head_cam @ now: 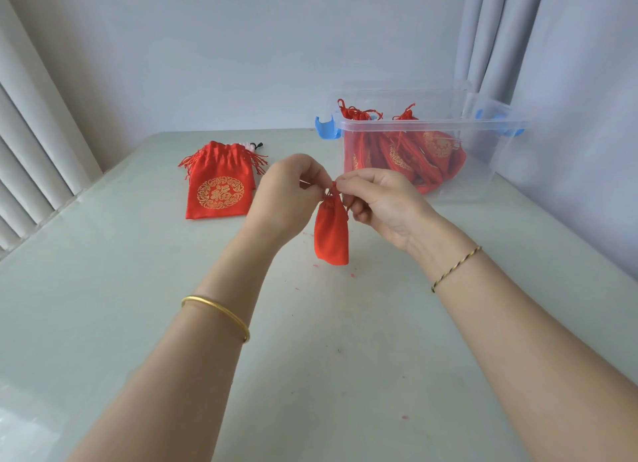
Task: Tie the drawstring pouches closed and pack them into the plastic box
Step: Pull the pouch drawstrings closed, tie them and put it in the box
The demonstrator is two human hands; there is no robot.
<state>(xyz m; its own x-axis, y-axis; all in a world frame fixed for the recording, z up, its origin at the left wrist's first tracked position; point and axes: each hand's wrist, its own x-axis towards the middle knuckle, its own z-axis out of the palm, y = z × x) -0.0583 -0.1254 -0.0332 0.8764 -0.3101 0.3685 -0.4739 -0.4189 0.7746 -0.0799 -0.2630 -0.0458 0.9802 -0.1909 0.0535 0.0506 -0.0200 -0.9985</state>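
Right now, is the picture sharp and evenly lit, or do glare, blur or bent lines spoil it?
Head view: soft, even light, faint shadows on the table; the held pouch is sharp; the box wall reflects slightly, hazing the pouches inside; wide-angle bending tilts the blinds at the left edge.

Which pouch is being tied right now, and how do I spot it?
Above the pale table, between the pouch stack and the clear plastic box, the left hand and right hand meet. The pouch hangs from them by its drawstring. Unlike the others, it is in hand and shows plain red, no gold emblem.
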